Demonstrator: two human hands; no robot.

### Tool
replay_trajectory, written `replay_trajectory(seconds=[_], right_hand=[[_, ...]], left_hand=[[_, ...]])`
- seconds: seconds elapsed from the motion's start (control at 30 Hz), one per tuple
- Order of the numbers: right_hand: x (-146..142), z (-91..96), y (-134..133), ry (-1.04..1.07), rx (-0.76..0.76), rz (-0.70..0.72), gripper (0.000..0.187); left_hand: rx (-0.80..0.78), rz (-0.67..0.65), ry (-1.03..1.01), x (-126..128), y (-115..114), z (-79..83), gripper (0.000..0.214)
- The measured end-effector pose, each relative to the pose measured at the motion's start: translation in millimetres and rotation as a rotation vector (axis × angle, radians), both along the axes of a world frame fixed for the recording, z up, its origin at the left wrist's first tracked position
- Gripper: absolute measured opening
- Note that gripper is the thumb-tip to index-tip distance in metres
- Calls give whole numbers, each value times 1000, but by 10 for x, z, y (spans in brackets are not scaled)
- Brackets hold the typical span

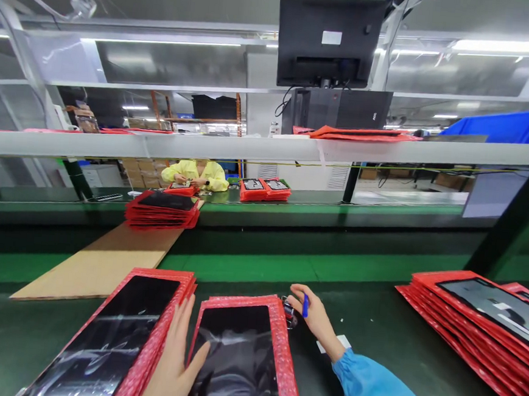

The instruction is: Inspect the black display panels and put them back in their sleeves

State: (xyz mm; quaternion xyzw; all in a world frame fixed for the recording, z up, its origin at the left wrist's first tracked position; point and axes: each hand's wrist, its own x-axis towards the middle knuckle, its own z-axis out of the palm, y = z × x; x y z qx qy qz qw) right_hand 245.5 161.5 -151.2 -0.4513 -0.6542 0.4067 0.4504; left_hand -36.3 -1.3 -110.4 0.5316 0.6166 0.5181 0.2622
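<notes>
My left hand (177, 362) lies flat with fingers stretched out, on the left edge of a red bubble-wrap pouch (240, 355) holding a dark panel. Touching its left side is a stack of the same red pouches (121, 333). My right hand (312, 315), in a blue sleeve, is closed around a small blue-tipped object beyond the pouch's far right corner, next to a small dark item (288, 313) on the table.
The green table (372, 341) carries another stack of red pouches (478, 324) at right and a cardboard sheet (103, 264) at left. Across the belt sits a further pouch stack (163, 209), and a person in yellow (197, 174) works. A monitor (329, 41) hangs overhead.
</notes>
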Motion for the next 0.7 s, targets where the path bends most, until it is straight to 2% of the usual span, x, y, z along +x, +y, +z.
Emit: replay_trajectory(seconds=[0.07,0.17,0.3,0.4,0.53,0.7], right_hand=[[-21,97,-199,9,91,-13,23],[-98,190,-584,-18,169,91,20],[-227,146,-951,-71,295,205,15],[-283,74,-1009,-111,418,225,13],[-269,6,-966,-164,469,263,13],[-220,-71,-932,-171,513,277,19]], left_hand=[[-31,38,-71,-107,-57,-38,73],[-224,36,-345,-246,-168,-119,73],[-434,-31,-509,-241,-309,-190,49],[-483,-92,-546,-204,-307,-165,44],[-463,-149,-480,-260,-193,-61,49],[-386,-187,-491,-235,-157,74,42]])
